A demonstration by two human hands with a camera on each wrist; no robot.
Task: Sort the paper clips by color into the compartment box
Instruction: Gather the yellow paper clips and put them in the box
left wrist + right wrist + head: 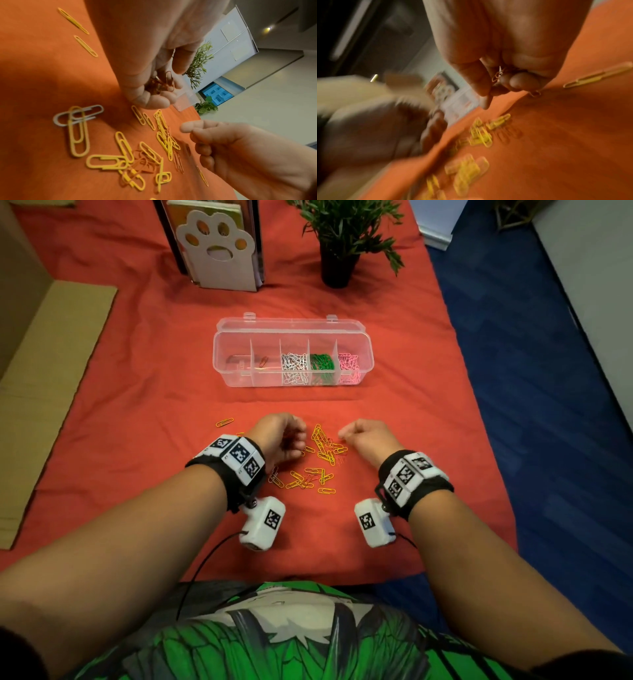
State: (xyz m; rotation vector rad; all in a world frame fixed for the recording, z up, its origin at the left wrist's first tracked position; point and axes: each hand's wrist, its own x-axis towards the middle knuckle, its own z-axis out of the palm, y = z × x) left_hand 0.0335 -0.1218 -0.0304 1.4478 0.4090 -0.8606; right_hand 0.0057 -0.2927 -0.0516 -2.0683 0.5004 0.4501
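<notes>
The clear compartment box [222, 371] stands open beyond my hands; it holds one red clip [263, 361], white clips [294, 366], green clips [322, 363] and pink clips [349, 366] in separate compartments. Loose yellow clips [322, 446] mixed with red clips [142, 161] lie on the red cloth between my hands. My left hand [291, 436] hovers at the pile's left, its curled fingers holding a bunch of red clips [169, 81]. At the pile's right, my right hand [356, 433] curls round a few clips [497, 75]; that view is blurred. A white clip [77, 115] lies near my left wrist.
A paw-shaped bookend with books [219, 251] and a potted plant [339, 258] stand behind the box. Cardboard [44, 371] lies along the left. One yellow clip [224, 422] sits apart to the left. The cloth ends at the right over blue floor [548, 405].
</notes>
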